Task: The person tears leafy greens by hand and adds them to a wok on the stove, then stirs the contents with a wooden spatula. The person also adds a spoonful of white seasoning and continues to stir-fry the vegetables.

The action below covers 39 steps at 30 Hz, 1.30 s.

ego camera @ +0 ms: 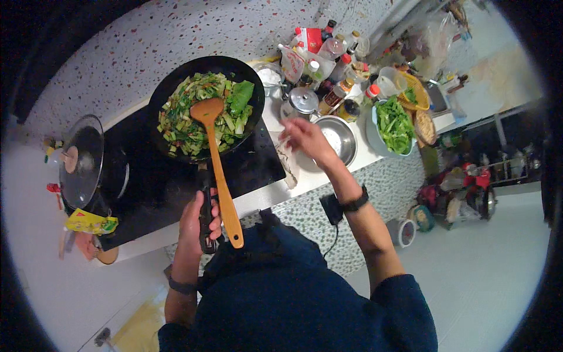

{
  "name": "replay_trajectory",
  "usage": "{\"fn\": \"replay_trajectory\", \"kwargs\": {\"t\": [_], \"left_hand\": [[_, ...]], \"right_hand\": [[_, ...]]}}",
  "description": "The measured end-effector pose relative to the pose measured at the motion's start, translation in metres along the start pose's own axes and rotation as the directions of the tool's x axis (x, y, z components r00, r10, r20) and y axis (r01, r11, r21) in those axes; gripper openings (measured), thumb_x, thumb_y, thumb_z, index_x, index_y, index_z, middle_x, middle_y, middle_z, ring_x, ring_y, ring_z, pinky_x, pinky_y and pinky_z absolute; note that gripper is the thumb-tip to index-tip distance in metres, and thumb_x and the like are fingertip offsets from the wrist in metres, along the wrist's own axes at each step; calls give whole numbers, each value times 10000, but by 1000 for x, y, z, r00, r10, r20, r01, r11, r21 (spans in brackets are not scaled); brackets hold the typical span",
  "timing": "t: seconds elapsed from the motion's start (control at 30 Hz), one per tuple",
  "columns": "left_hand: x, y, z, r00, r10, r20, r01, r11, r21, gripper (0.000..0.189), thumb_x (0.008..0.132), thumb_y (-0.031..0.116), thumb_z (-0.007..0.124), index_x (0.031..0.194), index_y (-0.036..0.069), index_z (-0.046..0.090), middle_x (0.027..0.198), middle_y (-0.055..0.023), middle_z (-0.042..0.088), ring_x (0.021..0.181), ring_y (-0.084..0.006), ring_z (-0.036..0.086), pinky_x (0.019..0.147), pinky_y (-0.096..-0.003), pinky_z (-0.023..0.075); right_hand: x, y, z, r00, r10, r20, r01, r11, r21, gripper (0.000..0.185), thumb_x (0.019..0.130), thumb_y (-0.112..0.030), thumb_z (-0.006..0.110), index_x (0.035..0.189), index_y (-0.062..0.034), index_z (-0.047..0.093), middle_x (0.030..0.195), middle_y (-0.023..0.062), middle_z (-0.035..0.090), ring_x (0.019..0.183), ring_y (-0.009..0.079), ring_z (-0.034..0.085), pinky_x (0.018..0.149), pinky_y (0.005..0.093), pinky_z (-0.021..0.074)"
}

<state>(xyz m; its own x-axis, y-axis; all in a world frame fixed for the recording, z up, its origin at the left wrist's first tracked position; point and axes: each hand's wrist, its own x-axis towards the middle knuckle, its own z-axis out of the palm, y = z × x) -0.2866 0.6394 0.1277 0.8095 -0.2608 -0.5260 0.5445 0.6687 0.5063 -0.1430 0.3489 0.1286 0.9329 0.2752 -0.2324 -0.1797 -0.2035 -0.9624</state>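
Note:
My left hand (pixel 193 215) grips the black handle (pixel 206 211) of a dark wok (pixel 250 72). Chopped leafy greens (pixel 184 123) fill the wok's middle, with one larger leaf (pixel 241 96) on the right side. A wooden spatula (pixel 218 163) rests with its blade on the greens; its shaft runs beside the handle, past my left fingers. Over the counter, right of the wok, is my right hand (pixel 305 138), slightly blurred, fingers loosely bent and seemingly holding nothing. It partly covers a stainless steel bowl (pixel 347 141). Behind it stands a lidded metal pot (pixel 303 100).
The wok sits on a black cooktop (pixel 154 176). At left are a glass lid (pixel 85 167) and a yellow packet (pixel 91 221). Bottles (pixel 336 94) crowd the counter's back. A pale blue basin (pixel 374 138) of leafy greens and a yellow basket (pixel 422 90) stand farther right.

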Motion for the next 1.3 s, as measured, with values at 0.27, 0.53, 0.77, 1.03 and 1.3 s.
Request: {"fn": "replay_trajectory", "kwargs": {"t": [0.27, 0.53, 0.77, 1.03, 1.3], "left_hand": [[-15, -24, -55, 767, 511, -387, -73, 670, 739, 339, 948, 333, 458, 1020, 42, 615, 685, -37, 553, 543, -130, 488, 482, -270, 380], [-108, -105, -136, 516, 492, -701, -87, 844, 529, 364, 930, 414, 521, 727, 112, 506, 593, 36, 458, 477, -65, 428, 400, -219, 281], [-161, -224, -237, 202, 498, -843, 12, 860, 510, 435, 895, 525, 482, 727, 128, 540, 515, 14, 373, 368, -134, 340, 351, -299, 256], [-205, -302, -276, 387, 52, -920, 151, 981, 120, 514, 924, 549, 433, 793, 65, 550, 473, 8, 373, 355, -111, 340, 333, -268, 231], [-187, -274, -238, 457, 159, -875, 155, 955, 254, 502, 931, 520, 436, 818, 46, 552, 471, -2, 393, 354, -115, 358, 337, -266, 256]], "right_hand": [[200, 92, -24, 907, 264, -328, 32, 734, 678, 660, 859, 3, 501, 1408, -50, 140, 944, 129, 588, 693, 224, 622, 526, 318, 540], [299, 143, -24, 788, -44, -615, 132, 986, 98, 334, 849, -111, 578, 1155, 11, 523, 752, 135, 634, 563, 200, 625, 511, 319, 529], [279, 135, -32, 723, -522, -452, 197, 783, -590, 226, 869, -240, 571, 929, -46, 670, 733, 161, 661, 634, 298, 657, 617, 377, 515], [246, 134, -11, 755, -395, -523, 226, 906, -359, 288, 953, -171, 446, 1135, 20, 561, 704, 128, 647, 567, 170, 622, 525, 311, 506], [270, 131, -6, 784, -206, -585, 166, 979, -123, 289, 935, -143, 418, 1127, 22, 558, 694, 105, 651, 565, 170, 623, 510, 290, 502]]}}
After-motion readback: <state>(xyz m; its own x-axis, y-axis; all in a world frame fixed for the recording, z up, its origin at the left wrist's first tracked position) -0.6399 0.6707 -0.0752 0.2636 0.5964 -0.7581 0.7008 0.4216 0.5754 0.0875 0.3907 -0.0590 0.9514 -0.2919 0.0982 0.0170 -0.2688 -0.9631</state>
